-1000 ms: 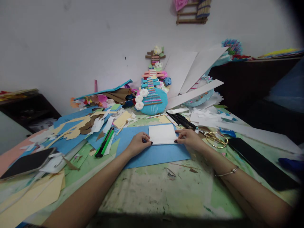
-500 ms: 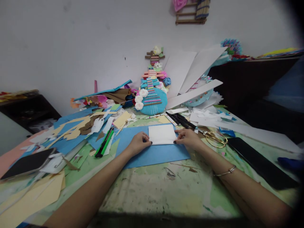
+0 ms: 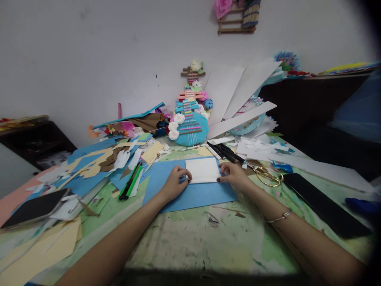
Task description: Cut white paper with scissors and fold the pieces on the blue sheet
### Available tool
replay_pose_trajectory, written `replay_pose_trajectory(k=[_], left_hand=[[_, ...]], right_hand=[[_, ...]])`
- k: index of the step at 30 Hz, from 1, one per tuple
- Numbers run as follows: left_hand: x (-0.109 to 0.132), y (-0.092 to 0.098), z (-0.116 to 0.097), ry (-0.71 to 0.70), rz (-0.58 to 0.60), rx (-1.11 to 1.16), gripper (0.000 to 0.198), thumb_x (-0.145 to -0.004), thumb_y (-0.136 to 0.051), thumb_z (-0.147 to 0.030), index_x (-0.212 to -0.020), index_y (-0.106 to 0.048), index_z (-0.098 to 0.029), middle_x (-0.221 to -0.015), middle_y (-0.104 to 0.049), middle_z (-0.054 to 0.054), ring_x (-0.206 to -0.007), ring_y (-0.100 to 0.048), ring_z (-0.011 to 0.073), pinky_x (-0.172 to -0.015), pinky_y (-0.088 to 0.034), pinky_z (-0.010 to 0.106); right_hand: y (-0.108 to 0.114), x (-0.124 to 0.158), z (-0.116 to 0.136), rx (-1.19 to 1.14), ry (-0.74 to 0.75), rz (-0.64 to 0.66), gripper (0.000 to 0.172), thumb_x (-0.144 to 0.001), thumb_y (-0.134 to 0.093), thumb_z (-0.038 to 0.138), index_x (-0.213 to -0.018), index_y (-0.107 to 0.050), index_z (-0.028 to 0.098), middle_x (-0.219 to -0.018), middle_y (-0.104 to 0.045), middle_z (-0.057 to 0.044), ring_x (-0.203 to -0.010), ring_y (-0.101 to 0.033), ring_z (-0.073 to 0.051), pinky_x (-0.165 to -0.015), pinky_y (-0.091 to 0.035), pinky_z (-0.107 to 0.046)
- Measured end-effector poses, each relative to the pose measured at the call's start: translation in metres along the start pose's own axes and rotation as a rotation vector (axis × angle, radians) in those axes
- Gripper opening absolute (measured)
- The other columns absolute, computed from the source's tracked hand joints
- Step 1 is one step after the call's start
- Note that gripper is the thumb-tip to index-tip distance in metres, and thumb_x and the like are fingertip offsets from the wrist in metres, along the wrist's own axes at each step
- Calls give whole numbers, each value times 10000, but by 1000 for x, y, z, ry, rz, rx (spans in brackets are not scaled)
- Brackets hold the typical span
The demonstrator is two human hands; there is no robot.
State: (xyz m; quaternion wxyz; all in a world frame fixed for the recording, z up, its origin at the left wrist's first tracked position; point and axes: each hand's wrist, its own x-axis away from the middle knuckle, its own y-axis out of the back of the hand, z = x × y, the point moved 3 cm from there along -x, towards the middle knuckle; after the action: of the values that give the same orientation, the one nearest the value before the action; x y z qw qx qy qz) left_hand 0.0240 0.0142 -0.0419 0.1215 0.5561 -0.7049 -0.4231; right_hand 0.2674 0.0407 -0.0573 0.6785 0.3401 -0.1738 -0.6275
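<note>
A small white piece of paper (image 3: 202, 171), possibly folded, lies on a blue sheet (image 3: 196, 198) in front of me. My left hand (image 3: 175, 183) has its thumb at the paper's near left corner, with the index finger curled over the left edge. At the near right corner, the thumb of my right hand (image 3: 235, 175) presses, and its fingers bend beside the right edge. Both hands grip the paper by these corners. A bangle (image 3: 281, 216) is on my right forearm.
Left of the blue sheet lies a green and black cutter (image 3: 131, 180) among paper scraps. To the right are black pens (image 3: 226, 153), gold-handled scissors (image 3: 269, 176) and a long black object (image 3: 326, 204). A turquoise guitar-shaped craft (image 3: 192, 129) leans against the wall.
My left index finger has bent further over the paper's left edge. The paper stays in nearly the same place, and the view has shifted slightly.
</note>
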Motion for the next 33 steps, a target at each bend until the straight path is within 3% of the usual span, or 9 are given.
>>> replay_pose_trajectory(k=[5,8,12,17,22,30,33], left_hand=[[6,-3,0,-119,-58,-85,237,-756,-523,-106,-830,-719,-218,-862,-481,48,-846,-509,174,-768,-440,316],[11,-6,-8,-304,-76,-273,229,-763,-532,-96,-864,-703,-209,-947,-532,73,-925,-505,207,-822,-421,358],[17,-14,-22,-439,17,-562,214,-822,-452,-71,-860,-646,-151,-945,-586,116,-932,-507,237,-799,-398,385],[20,-18,-32,-404,91,-727,191,-853,-419,-110,-856,-609,-136,-812,-598,116,-827,-514,244,-734,-379,383],[26,-28,-49,-300,61,-786,167,-842,-445,-191,-882,-579,-99,-832,-583,122,-859,-509,259,-756,-376,386],[34,-36,-60,-185,1,-794,300,-871,-419,-296,-1056,-550,-100,-979,-551,136,-884,-516,262,-736,-383,378],[37,-33,-58,-170,3,-772,321,-884,-404,-306,-1128,-532,-142,-1019,-539,131,-896,-519,254,-744,-391,369]], right_hand=[[-1,3,4,13,56,-38,134,-549,-698,148,-645,-607,172,-927,-637,-32,-943,-555,-233,-873,-388,-363],[-1,9,11,19,87,-57,88,-577,-678,115,-630,-647,179,-1025,-595,-49,-1044,-501,-253,-947,-326,-403],[-2,20,23,157,202,-148,189,-648,-643,81,-679,-733,244,-1108,-542,-59,-1081,-406,-278,-961,-295,-435],[-10,32,37,451,433,-175,288,-704,-556,18,-684,-743,237,-1024,-565,-76,-1012,-369,-276,-845,-331,-420],[-21,38,46,688,597,-108,217,-754,-515,13,-732,-689,141,-992,-577,-107,-952,-391,-242,-767,-317,-366],[-28,44,49,770,579,-24,201,-812,-444,12,-796,-618,113,-810,-590,-101,-821,-448,-209,-713,-319,-297],[-26,47,50,782,554,-32,220,-837,-443,44,-936,-621,127,-835,-602,-88,-813,-458,-208,-668,-307,-293]])
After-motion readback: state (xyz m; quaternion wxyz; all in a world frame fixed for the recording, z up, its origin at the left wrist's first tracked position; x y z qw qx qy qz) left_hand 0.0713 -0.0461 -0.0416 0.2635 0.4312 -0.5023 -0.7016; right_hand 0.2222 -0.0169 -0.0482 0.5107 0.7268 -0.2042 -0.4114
